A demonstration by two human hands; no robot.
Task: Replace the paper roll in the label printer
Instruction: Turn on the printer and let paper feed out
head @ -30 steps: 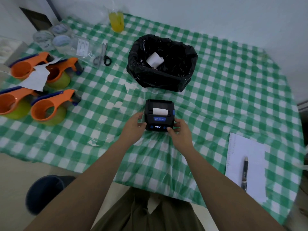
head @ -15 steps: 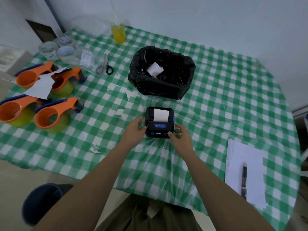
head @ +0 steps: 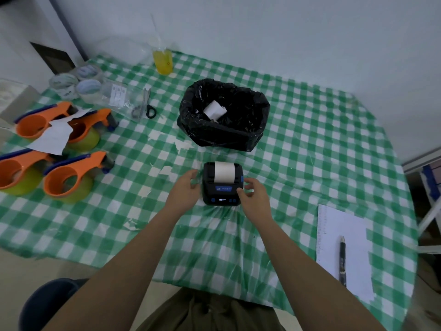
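While white paper [head: 223, 171] fed from the label printer [head: 222, 185], the left hand [head: 185, 190] and right hand [head: 253, 199] flanked it, fingers [head: 248, 181] loosely curled, gripping nothing.

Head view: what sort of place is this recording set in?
Probably a makeshift packing or labelling station in a plain room: a small black label printer on a green-and-white checked plastic tablecloth, four orange handheld tape dispensers, and a black bag-lined waste bin.

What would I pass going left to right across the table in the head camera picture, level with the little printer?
Orange tape dispenser → left hand → label printer → right hand → white paper sheet
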